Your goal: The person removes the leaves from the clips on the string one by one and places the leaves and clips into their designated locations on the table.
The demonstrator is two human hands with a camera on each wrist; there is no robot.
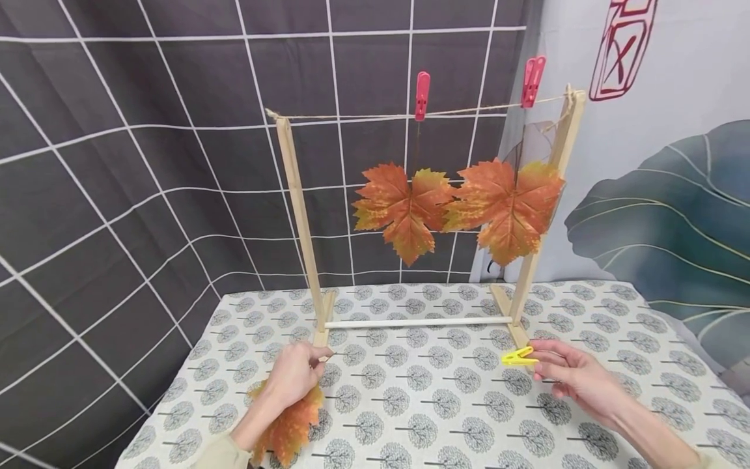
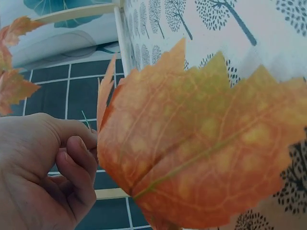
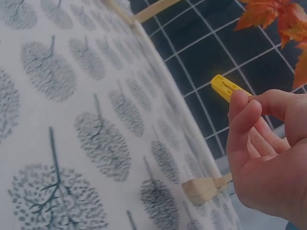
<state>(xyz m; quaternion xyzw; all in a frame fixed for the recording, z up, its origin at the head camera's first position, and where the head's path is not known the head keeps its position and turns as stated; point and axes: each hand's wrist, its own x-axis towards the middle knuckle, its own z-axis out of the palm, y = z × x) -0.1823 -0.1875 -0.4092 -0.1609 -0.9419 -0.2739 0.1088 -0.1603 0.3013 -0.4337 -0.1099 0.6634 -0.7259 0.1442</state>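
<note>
My left hand (image 1: 295, 372) pinches the stem of an orange artificial maple leaf (image 1: 288, 423), the blade hanging below the wrist over the table. In the left wrist view that leaf (image 2: 206, 143) fills the right half, and the stem tip pokes out past the fingers. My right hand (image 1: 577, 378) pinches a yellow clothespin (image 1: 519, 356) between thumb and fingertips, near the right foot of the wooden frame. Its far end points left, away from the fingers, in the right wrist view the yellow clothespin (image 3: 225, 87) shows above the thumb.
A wooden frame (image 1: 301, 221) carries a twine line (image 1: 363, 117) across its top. Two maple leaves (image 1: 410, 208) hang there from pink clothespins (image 1: 422, 96). A white rod (image 1: 410, 323) joins the posts low down. Behind stands a dark gridded curtain (image 1: 193, 163); a tree-print cloth (image 1: 410, 404) covers the table.
</note>
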